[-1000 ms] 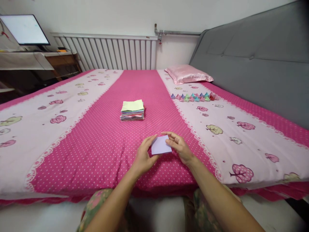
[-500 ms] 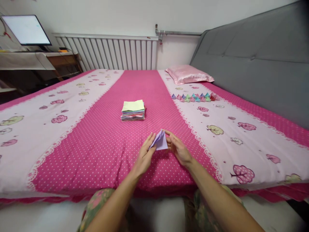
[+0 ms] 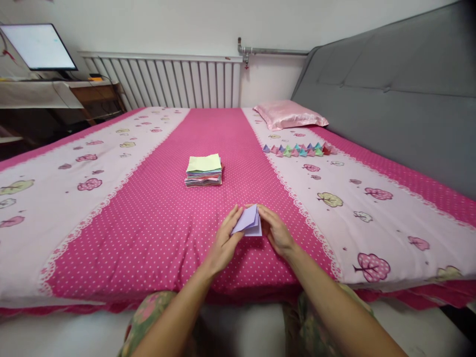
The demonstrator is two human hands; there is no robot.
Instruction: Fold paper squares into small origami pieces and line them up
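Note:
A small purple sheet of origami paper (image 3: pixel 247 221), folded into layers with its right side partly parted, is held over the near middle of the bed. My left hand (image 3: pixel 226 238) pinches its left edge, thumb in front and fingers behind. On the other side, my right hand (image 3: pixel 274 229) has its curled fingers against the paper's right edge; some fingertips are hidden behind it. Farther back on the bed lies a stack of coloured paper squares (image 3: pixel 204 170), a pale yellow one on top.
Several small folded paper pieces (image 3: pixel 299 149) in mixed colours stand in rows at the right, before a pink pillow (image 3: pixel 290 114). A grey headboard (image 3: pixel 394 84) rises on the right. A radiator (image 3: pixel 163 82) lines the far wall; a monitor (image 3: pixel 39 47) stands on a desk at far left.
The purple paper's upper flap now lies flatter, showing a smooth face where a raised crease stood. Both hands have shifted slightly, and my right fingers have come onto the paper's right edge.

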